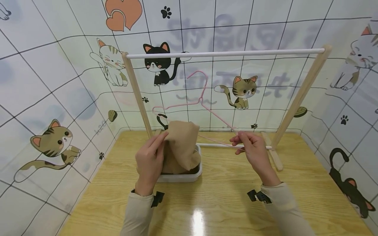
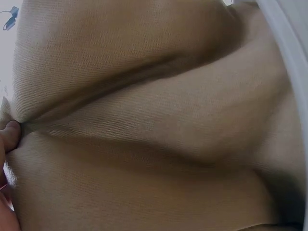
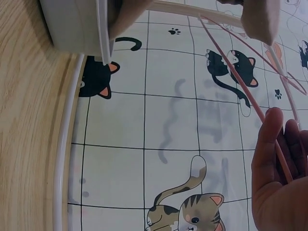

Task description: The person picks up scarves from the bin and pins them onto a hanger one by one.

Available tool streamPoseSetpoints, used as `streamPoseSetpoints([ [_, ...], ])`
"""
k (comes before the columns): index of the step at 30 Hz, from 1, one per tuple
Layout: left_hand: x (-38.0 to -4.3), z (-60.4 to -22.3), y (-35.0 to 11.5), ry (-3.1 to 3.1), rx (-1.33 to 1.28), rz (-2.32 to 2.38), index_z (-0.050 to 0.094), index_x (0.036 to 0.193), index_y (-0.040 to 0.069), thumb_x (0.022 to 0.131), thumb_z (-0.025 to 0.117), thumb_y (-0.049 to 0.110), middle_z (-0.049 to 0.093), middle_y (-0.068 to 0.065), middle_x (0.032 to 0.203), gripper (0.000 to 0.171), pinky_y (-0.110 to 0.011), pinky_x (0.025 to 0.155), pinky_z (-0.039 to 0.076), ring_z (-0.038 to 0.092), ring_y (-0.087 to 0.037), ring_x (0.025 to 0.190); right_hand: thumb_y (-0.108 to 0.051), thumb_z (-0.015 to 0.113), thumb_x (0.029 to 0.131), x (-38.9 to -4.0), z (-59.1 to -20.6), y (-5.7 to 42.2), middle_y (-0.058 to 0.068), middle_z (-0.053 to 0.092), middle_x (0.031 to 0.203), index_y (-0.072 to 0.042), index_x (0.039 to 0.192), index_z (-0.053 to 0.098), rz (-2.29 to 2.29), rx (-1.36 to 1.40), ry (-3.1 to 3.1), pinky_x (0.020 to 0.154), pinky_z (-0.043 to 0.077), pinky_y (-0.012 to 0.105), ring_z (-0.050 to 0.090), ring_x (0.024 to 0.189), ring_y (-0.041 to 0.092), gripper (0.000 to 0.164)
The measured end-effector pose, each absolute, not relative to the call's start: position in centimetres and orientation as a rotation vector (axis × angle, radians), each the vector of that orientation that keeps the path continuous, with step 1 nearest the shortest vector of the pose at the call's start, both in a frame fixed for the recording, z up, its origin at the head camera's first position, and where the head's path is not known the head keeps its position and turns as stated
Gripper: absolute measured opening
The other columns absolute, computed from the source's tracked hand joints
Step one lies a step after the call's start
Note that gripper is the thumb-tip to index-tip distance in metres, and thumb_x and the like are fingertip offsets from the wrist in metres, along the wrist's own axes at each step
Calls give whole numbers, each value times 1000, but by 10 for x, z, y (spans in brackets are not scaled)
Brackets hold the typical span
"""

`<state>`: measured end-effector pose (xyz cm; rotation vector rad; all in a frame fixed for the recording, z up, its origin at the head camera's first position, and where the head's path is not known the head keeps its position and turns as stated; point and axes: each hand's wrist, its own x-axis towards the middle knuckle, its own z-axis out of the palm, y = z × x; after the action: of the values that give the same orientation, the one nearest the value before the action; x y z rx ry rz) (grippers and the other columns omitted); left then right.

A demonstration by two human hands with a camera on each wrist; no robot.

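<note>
A piece of brown ribbed cloth (image 1: 184, 142) is pinched at its upper left by my left hand (image 1: 150, 160). It hangs in folds over the left part of a thin pink clothes hanger (image 1: 218, 116), and its lower part reaches into a white plastic box (image 1: 179, 178). In the left wrist view the cloth (image 2: 159, 110) fills nearly everything, with a thumb tip at the left edge. The hanger's right corner is held by my right hand (image 1: 254, 151), its hook pointing up. The right wrist view shows the hanger's wire running across the right hand (image 3: 276, 178).
Behind the hands stands a rack with wooden side posts (image 1: 302, 95) and a white top rail (image 1: 227, 53). A lower white bar (image 1: 214, 145) runs near the wood-grain table (image 1: 227, 203). Cat-patterned sheeting (image 1: 59, 98) encloses the back and sides.
</note>
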<state>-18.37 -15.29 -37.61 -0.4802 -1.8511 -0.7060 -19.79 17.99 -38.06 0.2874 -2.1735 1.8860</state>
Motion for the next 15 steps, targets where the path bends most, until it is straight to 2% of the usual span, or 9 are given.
streamPoseSetpoints([
  [8,-190,-362,-151,-1869,-501,-676,79,116,12,95,70,2,76,-12,100,25,-45,74,61,75,-29,89,-37,49,109,-198,-385,170,4,74,99,8,104,68,1903,302,-2214,63,61,33,69,87,14,49],
  [15,-197,-350,-144,-1907,-551,-645,78,114,10,97,68,2,76,-11,103,22,-44,83,60,75,-28,95,-34,51,109,-197,-384,161,7,74,97,9,99,68,1927,302,-2220,61,60,32,68,85,15,47],
])
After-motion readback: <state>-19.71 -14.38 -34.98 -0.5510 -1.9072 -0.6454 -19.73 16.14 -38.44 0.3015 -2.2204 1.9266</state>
